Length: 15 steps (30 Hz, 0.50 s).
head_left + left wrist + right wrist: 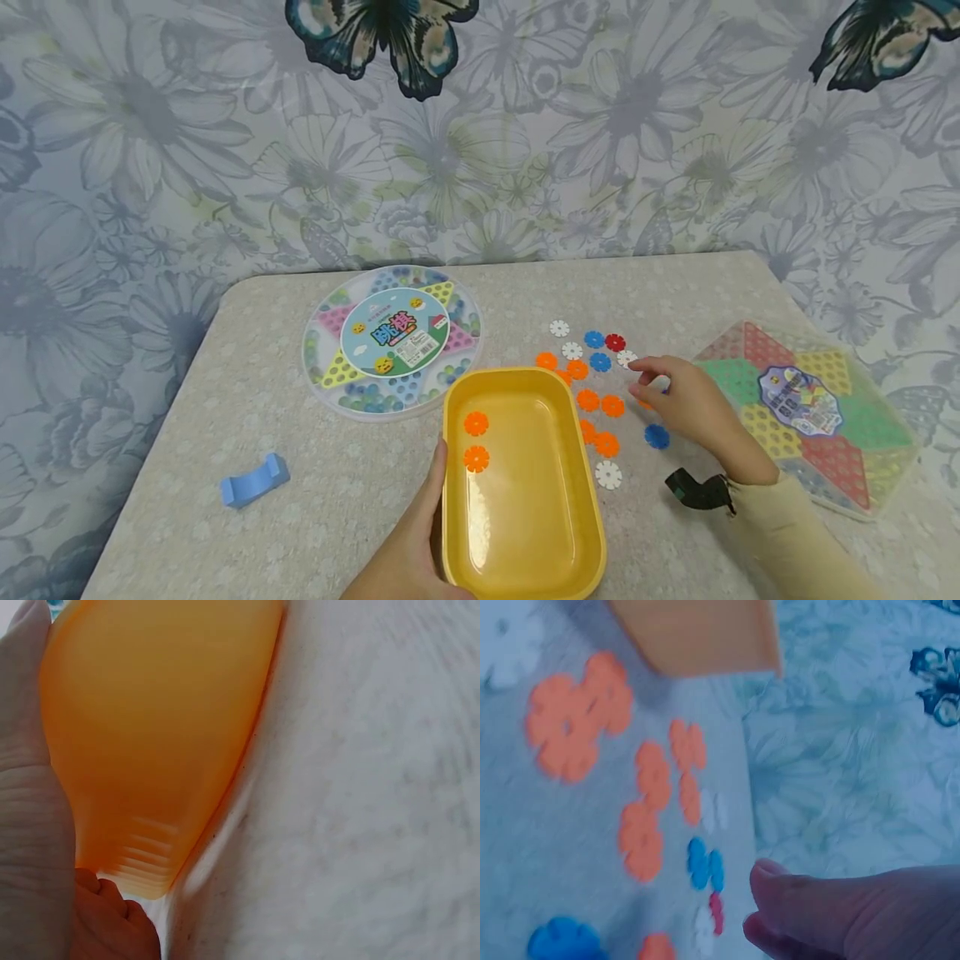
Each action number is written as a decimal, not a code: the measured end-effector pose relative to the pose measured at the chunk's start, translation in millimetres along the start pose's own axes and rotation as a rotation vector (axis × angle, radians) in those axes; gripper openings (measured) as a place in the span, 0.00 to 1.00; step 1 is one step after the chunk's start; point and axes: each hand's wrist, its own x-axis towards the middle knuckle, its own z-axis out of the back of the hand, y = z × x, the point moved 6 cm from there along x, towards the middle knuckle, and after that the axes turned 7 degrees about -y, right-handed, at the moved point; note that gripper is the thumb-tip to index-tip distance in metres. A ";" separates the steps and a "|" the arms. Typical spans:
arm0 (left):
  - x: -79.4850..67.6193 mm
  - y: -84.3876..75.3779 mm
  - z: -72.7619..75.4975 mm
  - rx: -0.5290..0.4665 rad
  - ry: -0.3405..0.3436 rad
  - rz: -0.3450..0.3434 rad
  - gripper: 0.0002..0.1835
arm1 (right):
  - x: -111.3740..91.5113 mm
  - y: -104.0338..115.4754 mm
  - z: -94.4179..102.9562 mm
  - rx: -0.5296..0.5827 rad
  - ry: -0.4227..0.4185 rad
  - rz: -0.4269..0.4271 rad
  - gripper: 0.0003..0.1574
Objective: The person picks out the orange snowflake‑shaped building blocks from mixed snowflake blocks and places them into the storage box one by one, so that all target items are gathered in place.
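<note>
The left hand [408, 537] grips the yellow tray [528, 508] by its left side, thumb along the wall. Two orange discs [476, 458] lie flat inside it, towards the far left. The right hand [697, 412] reaches across the surface [352, 492] with thumb and forefinger a little apart, and nothing shows between them. Its forefinger tip is right by a white disc [625, 358], though whether they touch I cannot tell.

That white disc sits close to a red disc [615, 342], so a narrow pinch on its outer edge looks better than a broad grab. Being thin and flat, it may slide; pressing one edge lightly with the forefinger should help the thumb get beneath. More orange discs [588, 401] lie beside the tray, some of them touching, and would be best parted first. A level tray, held firmly, should stop its load sliding.
</note>
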 end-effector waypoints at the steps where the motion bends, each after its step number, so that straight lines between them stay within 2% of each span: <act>1: -0.1 -0.2 -0.4 -0.005 -0.006 0.007 0.71 | -0.3 -5.7 -1.3 -0.010 0.009 -0.004 0.24; 9: -2.7 -4.1 -4.8 0.006 -0.050 0.046 0.70 | -7.1 -33.4 -10.9 -0.075 0.043 0.001 0.25; 15: -2.0 -10.6 -10.7 -0.004 -0.031 0.017 0.71 | -10.8 -41.6 -12.5 -0.088 0.036 0.009 0.24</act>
